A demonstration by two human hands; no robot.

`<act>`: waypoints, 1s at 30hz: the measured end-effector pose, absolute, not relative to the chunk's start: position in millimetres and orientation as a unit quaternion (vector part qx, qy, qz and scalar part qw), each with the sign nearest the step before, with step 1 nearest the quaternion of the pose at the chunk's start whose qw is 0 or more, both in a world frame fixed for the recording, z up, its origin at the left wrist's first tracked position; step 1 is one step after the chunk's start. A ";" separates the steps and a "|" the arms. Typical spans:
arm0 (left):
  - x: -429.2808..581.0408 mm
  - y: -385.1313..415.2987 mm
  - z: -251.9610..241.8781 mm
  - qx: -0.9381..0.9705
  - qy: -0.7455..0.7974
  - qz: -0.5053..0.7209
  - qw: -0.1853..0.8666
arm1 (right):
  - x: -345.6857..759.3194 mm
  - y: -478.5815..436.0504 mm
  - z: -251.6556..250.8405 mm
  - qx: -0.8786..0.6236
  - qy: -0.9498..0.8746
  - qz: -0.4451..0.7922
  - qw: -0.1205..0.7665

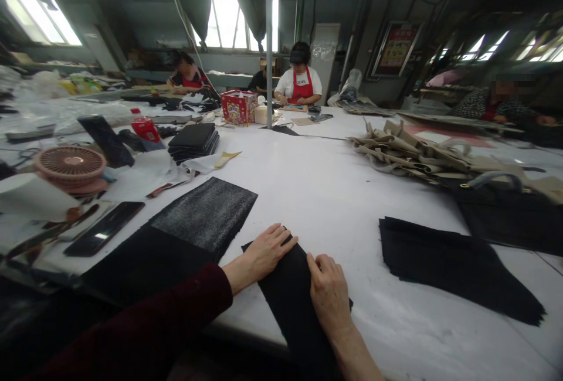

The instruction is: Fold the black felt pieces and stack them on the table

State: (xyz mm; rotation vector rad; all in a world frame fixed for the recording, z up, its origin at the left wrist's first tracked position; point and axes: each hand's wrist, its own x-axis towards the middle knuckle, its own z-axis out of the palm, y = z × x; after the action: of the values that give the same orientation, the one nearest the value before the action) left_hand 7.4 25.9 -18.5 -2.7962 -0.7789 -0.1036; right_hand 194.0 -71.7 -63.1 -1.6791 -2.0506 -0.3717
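Note:
A long strip of black material (290, 296), fabric or leather, lies in front of me and hangs over the near table edge. My left hand (266, 254) rests flat across its far end, fingers stretched out. Along the right edge, my right hand (329, 288) has curled fingers, with the thumb on the strip's border. To the left lies a larger black sheet (145, 261) with a greyish, speckled panel (209, 214) on its far part. A stack of black cut pieces (448, 264) lies to the right.
A phone (105, 228), a pink fan (70, 164) and folded black pieces (193, 139) stand at left. Beige bag parts (422, 152) and a black bag piece (510, 214) lie at right. A pole (270, 47) rises from the white table (316, 184); co-workers sit beyond.

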 end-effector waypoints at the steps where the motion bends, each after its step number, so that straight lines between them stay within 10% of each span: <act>1: 7.9 25.8 -18.3 -0.956 -0.266 -0.036 0.118 | 194.9 -73.1 -63.1 -0.611 -0.746 -0.135 0.229; 30: 20.1 7.0 -4.5 -0.970 -0.227 -0.019 0.082 | 213.2 -102.1 -54.8 -0.609 -0.751 -0.113 0.230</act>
State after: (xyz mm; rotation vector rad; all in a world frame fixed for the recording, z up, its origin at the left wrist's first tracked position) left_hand 20.1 7.0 -4.5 -2.8990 -0.6787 -0.0563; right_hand 213.2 -102.1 -54.8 -1.6751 -2.0654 -0.3108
